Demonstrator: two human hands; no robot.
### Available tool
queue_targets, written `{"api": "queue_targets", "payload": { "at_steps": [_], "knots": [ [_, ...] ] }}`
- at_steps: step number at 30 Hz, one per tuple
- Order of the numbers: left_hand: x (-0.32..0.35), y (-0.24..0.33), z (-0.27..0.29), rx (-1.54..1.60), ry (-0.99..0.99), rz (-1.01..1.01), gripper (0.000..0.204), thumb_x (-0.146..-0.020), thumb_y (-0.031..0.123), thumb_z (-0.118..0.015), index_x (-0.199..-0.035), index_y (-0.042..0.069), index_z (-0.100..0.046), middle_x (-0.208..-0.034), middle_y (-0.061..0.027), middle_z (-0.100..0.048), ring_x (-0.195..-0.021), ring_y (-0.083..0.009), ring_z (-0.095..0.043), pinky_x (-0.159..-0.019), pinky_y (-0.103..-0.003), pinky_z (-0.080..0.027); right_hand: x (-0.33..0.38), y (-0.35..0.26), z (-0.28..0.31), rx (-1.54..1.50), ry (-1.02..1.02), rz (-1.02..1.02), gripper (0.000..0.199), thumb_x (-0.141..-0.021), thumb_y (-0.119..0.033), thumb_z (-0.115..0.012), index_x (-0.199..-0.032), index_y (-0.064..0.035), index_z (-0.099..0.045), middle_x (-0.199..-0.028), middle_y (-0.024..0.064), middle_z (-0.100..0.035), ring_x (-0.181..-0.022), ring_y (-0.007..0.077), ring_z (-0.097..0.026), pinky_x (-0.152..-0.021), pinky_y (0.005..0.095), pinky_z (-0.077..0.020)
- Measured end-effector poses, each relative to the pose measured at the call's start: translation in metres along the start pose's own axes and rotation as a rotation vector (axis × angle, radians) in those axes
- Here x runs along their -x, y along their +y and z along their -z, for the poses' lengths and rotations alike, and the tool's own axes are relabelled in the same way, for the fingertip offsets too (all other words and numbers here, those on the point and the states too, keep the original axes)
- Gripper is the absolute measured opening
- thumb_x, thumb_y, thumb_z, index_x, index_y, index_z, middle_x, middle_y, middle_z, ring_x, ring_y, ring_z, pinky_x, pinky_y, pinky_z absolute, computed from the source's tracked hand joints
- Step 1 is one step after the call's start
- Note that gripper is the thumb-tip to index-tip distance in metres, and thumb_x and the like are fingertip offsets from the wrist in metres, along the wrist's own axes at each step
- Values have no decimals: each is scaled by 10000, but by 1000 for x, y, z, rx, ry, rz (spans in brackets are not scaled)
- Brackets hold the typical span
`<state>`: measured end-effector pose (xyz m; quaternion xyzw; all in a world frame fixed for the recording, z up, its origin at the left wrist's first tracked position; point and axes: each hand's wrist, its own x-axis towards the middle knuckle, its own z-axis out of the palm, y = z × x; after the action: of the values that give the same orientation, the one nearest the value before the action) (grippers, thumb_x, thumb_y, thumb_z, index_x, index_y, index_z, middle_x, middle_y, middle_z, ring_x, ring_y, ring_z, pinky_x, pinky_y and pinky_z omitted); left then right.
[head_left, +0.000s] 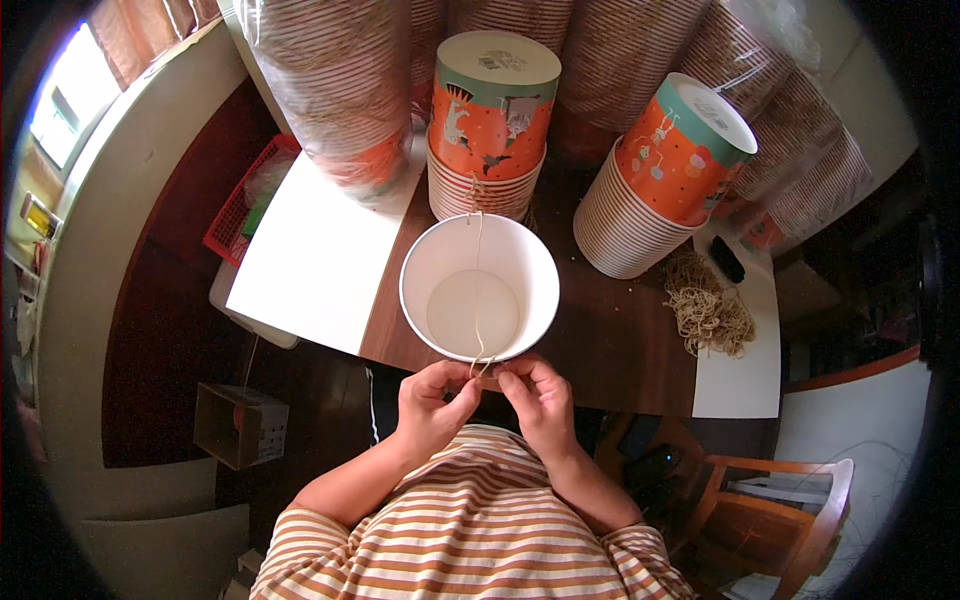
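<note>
A paper bucket (pixel 422 262), white inside, stands with its mouth up at the table's front edge, right before me. One beige string (pixel 479 275) stretches over its mouth from the far rim to the near rim. At the near rim my left hand (pixel 436 404) pinches the string between thumb and fingers. My right hand (pixel 541 402) closes on the string just beside it, with the fingertips of both hands almost meeting. Small loops of string show between them; whether they form a knot I cannot tell.
Behind stand an upside-down stack of orange-and-green buckets (pixel 492 125) and a tilted second stack (pixel 672 165). A tangle of strings (pixel 708 308) lies at right near a black object (pixel 726 259). Plastic-wrapped stacks (pixel 335 85) line the back. A wooden chair (pixel 765 515) stands lower right.
</note>
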<state>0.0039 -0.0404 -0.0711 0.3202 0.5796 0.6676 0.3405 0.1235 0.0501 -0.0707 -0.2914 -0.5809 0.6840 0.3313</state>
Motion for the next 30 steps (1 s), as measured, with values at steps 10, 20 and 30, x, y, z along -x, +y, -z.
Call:
{"api": "queue_targets", "payload": {
  "at_steps": [10,20,30],
  "knots": [
    [0,0,3,176,-52,127,125,-893,65,-577,-935,-41,-628,-765,-34,-638,-675,-65,-578,-586,-198,-487,1,6,-2,-5,-46,29,90,-873,-57,-610,-943,-3,-624,-910,51,-659,-820,89,-612,-723,235,-503],
    [-3,11,4,64,-69,137,142,-883,101,-610,-916,-35,-635,-769,-32,-648,-666,-54,-568,-587,-187,-469,-1,-13,-6,356,1,253,76,-816,-18,-641,-886,-7,-615,-862,64,-624,-756,112,-610,-685,242,-510],
    [-2,5,2,97,-24,125,107,-897,67,-571,-880,-27,-619,-729,-20,-631,-641,-47,-561,-572,-185,-463,0,-13,-4,401,22,269,59,-812,-15,-629,-868,-14,-612,-850,62,-615,-740,114,-597,-648,236,-496]
  ]
}}
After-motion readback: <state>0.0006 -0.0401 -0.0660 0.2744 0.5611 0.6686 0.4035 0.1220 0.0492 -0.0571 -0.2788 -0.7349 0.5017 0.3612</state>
